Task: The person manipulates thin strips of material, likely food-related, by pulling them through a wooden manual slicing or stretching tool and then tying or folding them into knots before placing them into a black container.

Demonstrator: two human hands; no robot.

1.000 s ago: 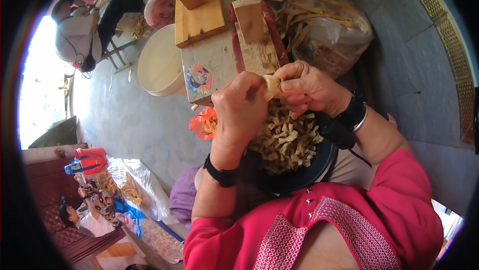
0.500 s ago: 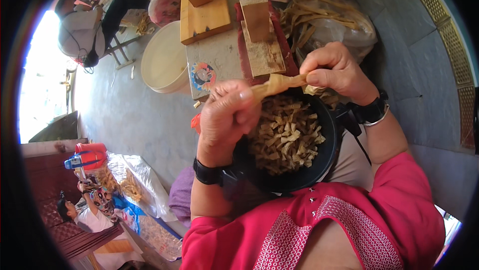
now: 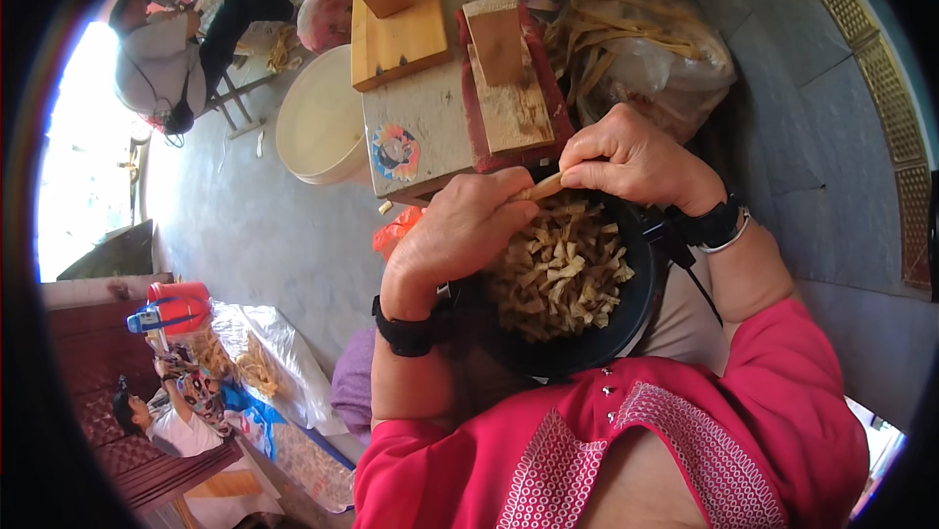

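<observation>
A tan, dried-looking strip (image 3: 546,187) is stretched between my two hands, over the far rim of a dark round basin. My left hand (image 3: 468,226) pinches its left end, and my right hand (image 3: 626,159) grips the other end between thumb and fingers. Part of the strip is hidden behind the fingers. Below them, the dark basin (image 3: 641,304) in my lap holds many short, folded tan pieces (image 3: 562,275) that look like the same material.
Beyond the basin stands a worn bench (image 3: 430,109) bearing a wooden block stand (image 3: 401,45) and a small board (image 3: 514,104). A pale bucket (image 3: 318,123) stands left of it, a plastic bag of long strips (image 3: 650,50) right. Two people (image 3: 161,69) sit at the left, apart from me.
Both hands have come closer together and moved slightly down toward the basin. Less of the strip shows between them, and it looks more tightly folded or twisted.
</observation>
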